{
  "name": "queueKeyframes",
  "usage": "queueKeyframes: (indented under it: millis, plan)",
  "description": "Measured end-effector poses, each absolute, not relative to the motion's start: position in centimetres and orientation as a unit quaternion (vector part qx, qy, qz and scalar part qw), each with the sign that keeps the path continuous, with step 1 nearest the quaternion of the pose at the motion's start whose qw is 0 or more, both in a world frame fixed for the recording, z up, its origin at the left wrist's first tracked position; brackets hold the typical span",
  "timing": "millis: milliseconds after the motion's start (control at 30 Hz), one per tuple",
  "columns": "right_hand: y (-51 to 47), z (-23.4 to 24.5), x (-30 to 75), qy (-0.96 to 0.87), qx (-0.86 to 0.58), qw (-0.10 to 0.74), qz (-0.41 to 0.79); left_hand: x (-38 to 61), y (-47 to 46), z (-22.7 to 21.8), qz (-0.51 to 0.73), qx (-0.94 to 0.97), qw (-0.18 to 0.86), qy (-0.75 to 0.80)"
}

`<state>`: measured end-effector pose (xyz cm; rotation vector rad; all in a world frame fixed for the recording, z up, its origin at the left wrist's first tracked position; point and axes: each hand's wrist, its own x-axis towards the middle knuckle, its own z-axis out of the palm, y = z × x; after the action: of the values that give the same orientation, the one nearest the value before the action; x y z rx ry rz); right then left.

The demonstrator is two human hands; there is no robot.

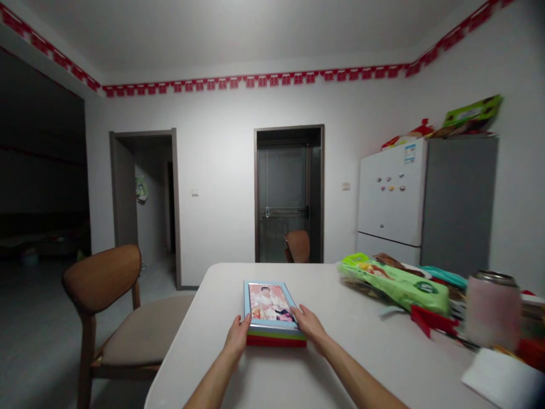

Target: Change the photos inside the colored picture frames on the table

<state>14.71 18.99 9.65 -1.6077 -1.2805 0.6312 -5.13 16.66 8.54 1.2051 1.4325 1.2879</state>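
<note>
A small stack of flat boxes or books [272, 318] lies on the white table [298, 375] in front of me; the top one has a light blue frame around a picture, with green and red layers under it. My left hand [236, 338] grips the stack's near left corner. My right hand [310, 325] holds its near right corner, fingers curled over the edge.
A green snack packet [394, 281], red wrappers [430, 318], a pink cup [494, 309] and a white paper [502, 380] crowd the table's right side. A wooden chair [110, 318] stands at the left. A white fridge [398, 199] is behind on the right, two doorways beyond.
</note>
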Motion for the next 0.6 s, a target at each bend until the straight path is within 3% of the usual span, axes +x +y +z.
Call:
queueKeyframes:
  millis: [167, 267, 333, 433, 600]
  plan:
    - [16.3, 13.3, 12.5, -0.542, -0.595, 0.55, 0.223, -4.7, 15.1, 12.6, 0.598, 0.446, 0.423, 0.515]
    - [11.6, 18.0, 9.5, -0.534, -0.361, 0.677, 0.356, -3.0, 11.8, 17.3, 0.633, 0.469, 0.453, 0.418]
    - [8.0, 21.0, 7.9, -0.531, -0.221, 0.685, 0.447, -1.9, 9.0, 20.3, 0.656, 0.494, 0.516, 0.244]
    - [4.0, 23.4, 7.1, -0.512, -0.145, 0.689, 0.492, -1.3, 5.3, 23.2, 0.633, 0.508, 0.58, 0.068]
    - [3.4, 22.5, 8.1, -0.507, -0.158, 0.68, 0.505, -0.8, 4.4, 22.9, 0.616, 0.499, 0.607, 0.05]
